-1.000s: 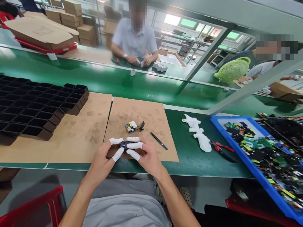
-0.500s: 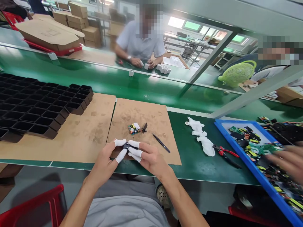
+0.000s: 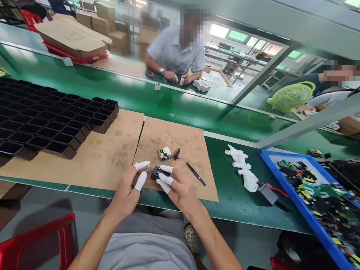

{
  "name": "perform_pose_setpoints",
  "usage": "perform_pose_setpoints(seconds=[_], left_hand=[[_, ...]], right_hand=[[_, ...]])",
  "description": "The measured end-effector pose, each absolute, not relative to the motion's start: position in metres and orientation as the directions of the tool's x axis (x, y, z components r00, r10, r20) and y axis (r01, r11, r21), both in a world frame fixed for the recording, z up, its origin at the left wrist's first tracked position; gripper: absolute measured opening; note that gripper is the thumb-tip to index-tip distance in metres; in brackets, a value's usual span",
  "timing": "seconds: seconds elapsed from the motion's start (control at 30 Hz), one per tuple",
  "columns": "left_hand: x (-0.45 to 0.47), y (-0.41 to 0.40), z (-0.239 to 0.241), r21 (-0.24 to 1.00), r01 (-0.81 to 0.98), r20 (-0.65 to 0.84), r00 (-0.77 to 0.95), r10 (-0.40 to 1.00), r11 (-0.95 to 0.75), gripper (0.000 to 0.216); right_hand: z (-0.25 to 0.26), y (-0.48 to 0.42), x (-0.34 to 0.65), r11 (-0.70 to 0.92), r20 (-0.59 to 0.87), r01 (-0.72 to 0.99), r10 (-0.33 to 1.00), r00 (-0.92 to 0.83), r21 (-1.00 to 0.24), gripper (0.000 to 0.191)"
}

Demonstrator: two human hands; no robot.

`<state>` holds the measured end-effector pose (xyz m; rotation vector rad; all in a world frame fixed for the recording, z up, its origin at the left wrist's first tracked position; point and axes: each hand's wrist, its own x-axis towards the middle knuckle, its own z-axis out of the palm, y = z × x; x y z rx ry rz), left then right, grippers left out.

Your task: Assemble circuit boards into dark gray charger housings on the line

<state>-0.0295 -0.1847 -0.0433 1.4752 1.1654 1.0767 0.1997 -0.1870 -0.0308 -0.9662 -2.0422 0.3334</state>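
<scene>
My right hand, with white finger cots, pinches a small black plastic casing just above the brown cardboard mat. My left hand, also in finger cots, hovers just left of the casing with its thumb and forefinger apart and nothing in them. Behind the casing on the mat lie a small green circuit board, a tiny black part and black tweezers.
Black cell trays cover the left on a second cardboard sheet. White gloves, a dark block and red-handled cutters lie to the right. A blue bin holds circuit boards. Two other people work across the green belt.
My left hand has let go of the black casing and drawn slightly left; my right hand alone holds it. The view has shifted, and a dark block has appeared by the cutters.
</scene>
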Motion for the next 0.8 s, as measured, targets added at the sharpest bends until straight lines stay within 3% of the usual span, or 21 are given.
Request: perform_pose_setpoints(seconds=[0.17, 0.37, 0.53, 0.8], left_hand=[[-0.028, -0.184, -0.041, 0.973, 0.187, 0.103, 0.156, 0.982, -0.132, 0.046], [-0.027, -0.184, -0.039, 0.976, 0.181, 0.09, 0.154, 0.984, -0.118, 0.047], [-0.027, -0.185, -0.039, 0.976, 0.192, 0.079, 0.144, 0.986, -0.106, 0.048], [-0.027, -0.184, -0.036, 0.964, 0.219, 0.121, 0.151, 0.981, -0.153, 0.045]], right_hand=[[-0.022, -0.182, 0.201, 0.649, 0.536, 0.5, 0.758, -0.37, -0.573, 0.023], [-0.006, -0.189, 0.194, 0.637, 0.58, 0.466, 0.764, -0.282, -0.614, 0.034], [-0.018, -0.191, 0.186, 0.584, 0.535, 0.464, 0.808, -0.248, -0.666, 0.019], [-0.033, -0.192, 0.187, 0.554, 0.517, 0.502, 0.825, -0.228, -0.664, 0.037]])
